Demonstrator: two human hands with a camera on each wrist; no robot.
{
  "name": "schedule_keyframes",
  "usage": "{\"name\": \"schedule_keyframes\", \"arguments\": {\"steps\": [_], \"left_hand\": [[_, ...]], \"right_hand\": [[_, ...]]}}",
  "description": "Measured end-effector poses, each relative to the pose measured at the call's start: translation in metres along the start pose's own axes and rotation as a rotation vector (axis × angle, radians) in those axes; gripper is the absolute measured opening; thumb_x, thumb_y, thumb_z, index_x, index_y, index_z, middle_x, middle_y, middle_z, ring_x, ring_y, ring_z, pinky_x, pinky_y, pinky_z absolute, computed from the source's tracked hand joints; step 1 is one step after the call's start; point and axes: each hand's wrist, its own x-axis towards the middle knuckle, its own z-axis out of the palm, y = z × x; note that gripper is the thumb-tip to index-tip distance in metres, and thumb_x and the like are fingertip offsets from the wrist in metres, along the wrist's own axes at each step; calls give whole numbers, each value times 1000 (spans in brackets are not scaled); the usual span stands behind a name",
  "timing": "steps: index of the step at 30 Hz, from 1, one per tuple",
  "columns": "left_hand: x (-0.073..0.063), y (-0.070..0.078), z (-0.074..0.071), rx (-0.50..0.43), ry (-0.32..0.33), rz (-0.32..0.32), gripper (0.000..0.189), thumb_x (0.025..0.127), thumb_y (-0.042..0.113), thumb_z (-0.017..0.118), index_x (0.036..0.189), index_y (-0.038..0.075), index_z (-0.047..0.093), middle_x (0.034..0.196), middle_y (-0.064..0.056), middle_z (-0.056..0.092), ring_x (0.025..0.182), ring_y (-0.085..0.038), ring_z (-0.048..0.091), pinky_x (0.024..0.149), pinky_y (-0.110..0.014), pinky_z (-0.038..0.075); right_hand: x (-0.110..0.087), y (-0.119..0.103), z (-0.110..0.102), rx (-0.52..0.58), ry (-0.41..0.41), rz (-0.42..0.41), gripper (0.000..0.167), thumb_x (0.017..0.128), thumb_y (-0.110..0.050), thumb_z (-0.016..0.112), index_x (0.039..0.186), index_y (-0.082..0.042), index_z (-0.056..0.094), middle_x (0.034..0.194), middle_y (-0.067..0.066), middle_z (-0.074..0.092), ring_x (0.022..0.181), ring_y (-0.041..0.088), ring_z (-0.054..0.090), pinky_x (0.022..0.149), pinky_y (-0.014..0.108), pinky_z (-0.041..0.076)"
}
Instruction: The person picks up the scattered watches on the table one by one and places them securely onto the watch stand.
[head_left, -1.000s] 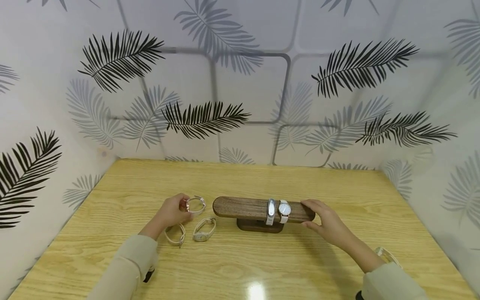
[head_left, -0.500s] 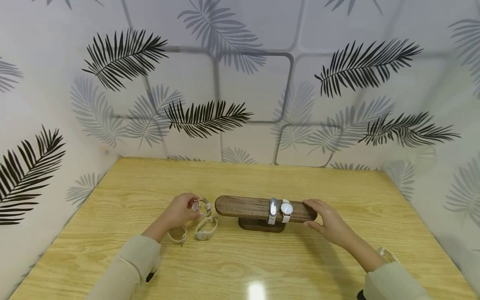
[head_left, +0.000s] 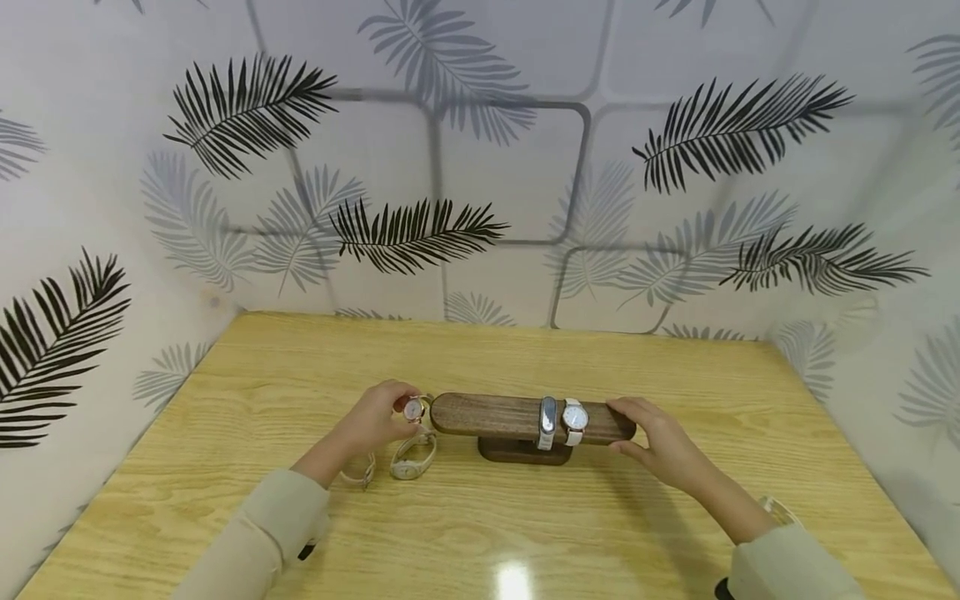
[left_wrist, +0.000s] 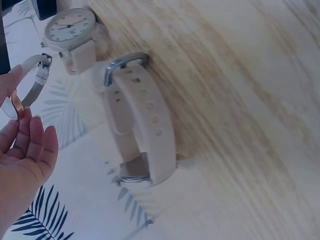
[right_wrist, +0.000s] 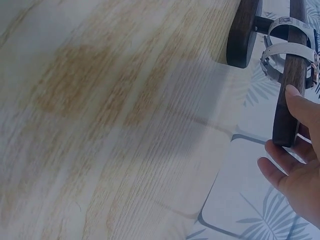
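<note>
My left hand (head_left: 378, 419) pinches a wristwatch (head_left: 414, 408) by its rose-gold case, the pale strap buckled into a loop. That loop is at the left end of a dark wooden watch stand (head_left: 487, 413); whether it goes round the bar cannot be told. My right hand (head_left: 663, 442) grips the bar's right end, thumb in front. Round the bar sit a fitness band (head_left: 547, 421) and a white-strapped watch (head_left: 575, 418). On the table below my left hand lie a cream watch (head_left: 408, 468) and another strapped watch (left_wrist: 145, 120), partly hidden by the hand in the head view.
The stand's base (head_left: 523, 451) rests on a light wooden table (head_left: 480, 525). Another pale watch or band (head_left: 780, 510) lies at the right, partly behind my right forearm. A leaf-patterned wall covering (head_left: 480, 167) rises behind the table's far edge.
My left hand has carried the wristwatch rightward to the stand's left end, and its dial has turned more toward the head camera. My right hand keeps its grip on the bar.
</note>
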Motion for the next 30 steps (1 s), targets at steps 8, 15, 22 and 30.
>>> {"name": "schedule_keyframes", "arguments": {"steps": [8,15,22,30], "left_hand": [[-1,4,-3,-3,-17,39,44,81,10,71,118,-8,56,96,-11,59,87,-24,54,77,-35,49],[0,11,-4,10,-27,89,44,81,11,72,117,-8,57,99,-11,60,86,-20,54,77,-37,50],[0,16,1,26,-26,90,44,80,12,73,119,-4,58,103,-11,57,94,-27,55,82,-40,49],[1,15,4,0,-43,65,48,83,10,70,126,-5,54,126,-21,57,115,-35,56,96,-47,47]], "right_hand": [[0,-3,2,10,5,-8,52,75,-4,74,121,9,54,116,22,58,105,38,58,83,47,52],[0,-4,0,0,9,1,51,75,-5,74,121,9,54,116,22,58,104,38,59,82,47,52],[-1,-3,1,-3,5,2,51,76,-5,73,121,8,54,116,21,58,105,38,58,82,47,52],[-1,-4,1,7,15,2,51,75,-4,73,121,8,54,116,21,58,103,37,59,81,47,52]]}}
